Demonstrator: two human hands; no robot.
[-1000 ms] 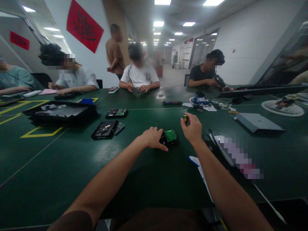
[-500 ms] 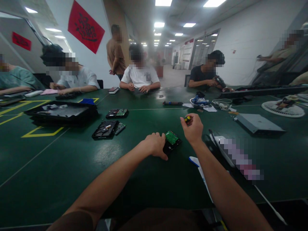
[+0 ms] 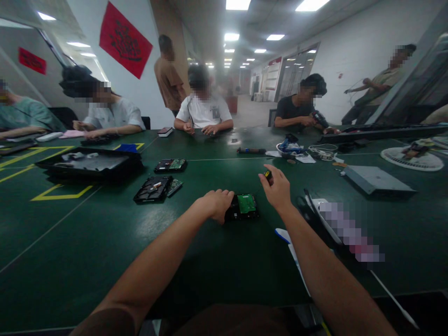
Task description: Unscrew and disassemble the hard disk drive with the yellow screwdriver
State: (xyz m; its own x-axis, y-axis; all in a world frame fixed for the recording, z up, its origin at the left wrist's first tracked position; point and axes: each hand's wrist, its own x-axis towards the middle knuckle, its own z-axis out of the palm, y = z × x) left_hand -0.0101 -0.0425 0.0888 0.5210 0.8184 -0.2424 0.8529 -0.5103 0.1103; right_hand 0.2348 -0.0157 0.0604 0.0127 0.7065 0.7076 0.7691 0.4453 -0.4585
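Observation:
A black hard drive (image 3: 242, 207) with a green circuit board on top lies flat on the green table (image 3: 210, 261) in front of me. My left hand (image 3: 215, 204) is curled around the drive's left edge and grips it. My right hand (image 3: 277, 188) hovers just right of the drive, fingers pinched on a small screwdriver (image 3: 268, 175) with a yellow and black handle, held upright above the table.
Two more opened drives (image 3: 154, 188) (image 3: 170, 164) and a black tray (image 3: 89, 163) lie at the left. A grey flat box (image 3: 376, 179), cables (image 3: 322, 151) and a white fan grille (image 3: 411, 158) are at the right. Several people sit or stand round the far side.
The drive, tilted half a second ago, now lies flat and square. My left hand has shifted along its left edge. My right hand with the screwdriver has dropped slightly towards the drive.

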